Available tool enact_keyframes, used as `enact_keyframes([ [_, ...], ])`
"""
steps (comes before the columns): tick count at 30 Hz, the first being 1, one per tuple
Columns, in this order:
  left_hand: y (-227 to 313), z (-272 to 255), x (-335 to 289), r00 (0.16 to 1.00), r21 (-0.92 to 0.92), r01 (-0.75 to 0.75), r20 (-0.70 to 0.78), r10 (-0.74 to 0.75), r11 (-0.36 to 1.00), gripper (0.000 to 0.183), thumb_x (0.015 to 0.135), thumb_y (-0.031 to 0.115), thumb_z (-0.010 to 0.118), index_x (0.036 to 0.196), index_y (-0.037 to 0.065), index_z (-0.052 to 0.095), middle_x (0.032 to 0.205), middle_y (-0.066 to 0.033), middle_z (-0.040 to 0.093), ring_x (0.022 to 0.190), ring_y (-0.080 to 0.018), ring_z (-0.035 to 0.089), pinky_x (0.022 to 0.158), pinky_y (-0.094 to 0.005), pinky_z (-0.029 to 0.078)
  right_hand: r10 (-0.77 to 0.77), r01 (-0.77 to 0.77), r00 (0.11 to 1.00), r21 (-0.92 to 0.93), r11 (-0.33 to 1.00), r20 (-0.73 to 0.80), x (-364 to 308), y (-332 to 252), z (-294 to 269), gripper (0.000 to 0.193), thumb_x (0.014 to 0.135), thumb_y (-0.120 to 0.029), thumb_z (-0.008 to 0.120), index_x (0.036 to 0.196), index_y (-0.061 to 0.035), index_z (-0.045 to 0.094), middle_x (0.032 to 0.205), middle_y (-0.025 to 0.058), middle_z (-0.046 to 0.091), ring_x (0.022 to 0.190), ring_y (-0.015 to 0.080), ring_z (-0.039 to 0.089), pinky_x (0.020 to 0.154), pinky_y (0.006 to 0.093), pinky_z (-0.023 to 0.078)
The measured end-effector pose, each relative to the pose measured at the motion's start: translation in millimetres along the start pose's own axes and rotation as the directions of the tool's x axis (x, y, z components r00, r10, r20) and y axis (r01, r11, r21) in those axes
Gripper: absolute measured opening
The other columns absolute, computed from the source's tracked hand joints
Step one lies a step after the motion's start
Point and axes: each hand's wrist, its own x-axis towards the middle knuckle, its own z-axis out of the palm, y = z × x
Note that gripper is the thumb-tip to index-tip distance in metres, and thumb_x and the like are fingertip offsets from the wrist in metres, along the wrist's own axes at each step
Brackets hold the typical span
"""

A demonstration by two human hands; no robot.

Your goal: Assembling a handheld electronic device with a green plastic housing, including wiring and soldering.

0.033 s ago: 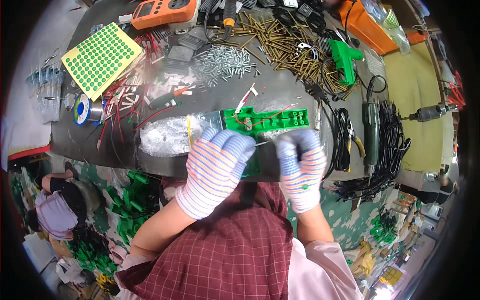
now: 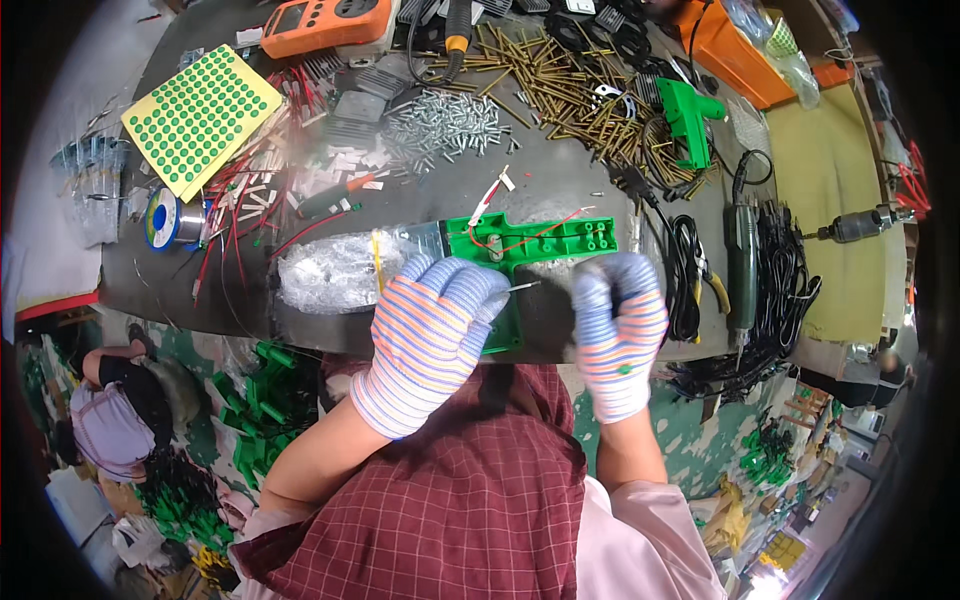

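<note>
A green plastic housing half [image 2: 560,238] lies on the bench in front of me, a red wire and white connector inside it. My left hand [image 2: 430,325], in a striped knit glove, is closed over its near left part. From those fingers a thin grey metal rod [image 2: 525,286] pokes out to the right; its other end is hidden. My right hand [image 2: 620,330], gloved alike with a small green dot on it, hovers right of the rod, apart from it. Its fingertips are curled together and slightly blurred; what they hold, if anything, is hidden.
A clear plastic-wrapped bundle [image 2: 335,272] lies left of the housing. Behind are silver screws [image 2: 450,125], long brass-coloured screws [image 2: 570,85], a screwdriver [image 2: 335,197] and another green housing [image 2: 690,122]. Black cables [image 2: 685,280] and a soldering iron [image 2: 742,265] lie to the right.
My right hand has moved a little to the right, away from the rod, so more of the rod shows. My left hand has stayed nearly still.
</note>
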Motion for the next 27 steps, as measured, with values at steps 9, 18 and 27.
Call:
enact_keyframes([
  [9, 1, 1, 3, 0.997, -0.083, 0.047, -0.051, -0.051, 0.995, 0.016, 0.081, 0.012, 0.071, 0.096, 0.008, 0.066, 0.088, -0.0092, 0.066, 0.082, -0.0311, 0.062, 0.075, -0.0426, 0.048, -0.208, 0.218, 0.96, -0.032, 0.975, 0.186, -1, 6, 9, 0.03, 0.081, -0.019, 0.079, 0.105, -0.0045, 0.067, 0.084, 0.012, 0.072, 0.072, 0.0268, 0.071, 0.067, 0.0337, 0.056],
  [18, 1, -3, 8, 0.998, -0.153, 0.023, -0.062, -0.033, 0.988, 0.017, 0.08, 0.011, 0.072, 0.096, 0.008, 0.066, 0.091, -0.0086, 0.067, 0.084, -0.0302, 0.063, 0.076, -0.0414, 0.049, 0.121, -0.074, 0.987, 0.372, 0.925, -0.105, 5, 0, 2, 0.01, 0.088, -0.008, 0.072, 0.094, -0.0022, 0.066, 0.076, -0.0022, 0.064, 0.067, 0.006, 0.055, 0.062, 0.0243, 0.047],
  [27, 4, -6, 8, 0.981, -0.311, 0.128, -0.1, -0.167, 0.942, 0.011, 0.085, 0.009, 0.07, 0.095, 0.006, 0.066, 0.092, -0.0098, 0.067, 0.083, -0.0274, 0.063, 0.078, -0.0379, 0.049, -0.207, 0.259, 0.954, -0.247, 0.934, 0.217, 36, 16, -21, 0.022, 0.083, -0.013, 0.076, 0.103, -0.0053, 0.071, 0.073, 0.0079, 0.067, 0.06, 0.0155, 0.06, 0.061, 0.0296, 0.05],
])
